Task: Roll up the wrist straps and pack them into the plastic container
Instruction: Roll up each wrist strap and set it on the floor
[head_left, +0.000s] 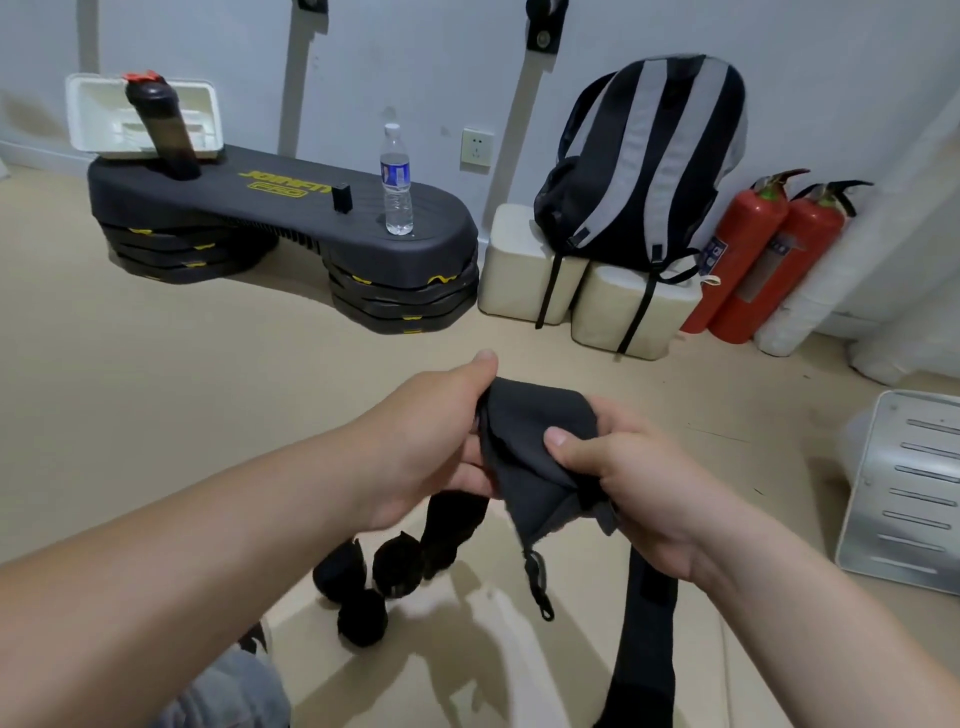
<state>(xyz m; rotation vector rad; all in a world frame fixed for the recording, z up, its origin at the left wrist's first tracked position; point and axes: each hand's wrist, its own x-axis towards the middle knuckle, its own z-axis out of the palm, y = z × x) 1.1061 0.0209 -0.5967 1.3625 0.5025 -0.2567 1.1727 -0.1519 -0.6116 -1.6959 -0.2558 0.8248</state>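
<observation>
Both left hand (431, 447) and right hand (641, 491) pinch the wrist strap (524, 441) (tail dangling), fingers (563, 444) curled.

- dark grey fabric wrist strap (519, 415): the tail below the grip of the right hand (639, 483) runs off the bottom edge
- left hand (426, 441) fingertips tucked behind it

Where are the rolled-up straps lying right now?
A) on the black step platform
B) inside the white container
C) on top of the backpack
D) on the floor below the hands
D: three rolled straps lie on the floor, below the left hand and right hand, which grip a dark strap.
</observation>
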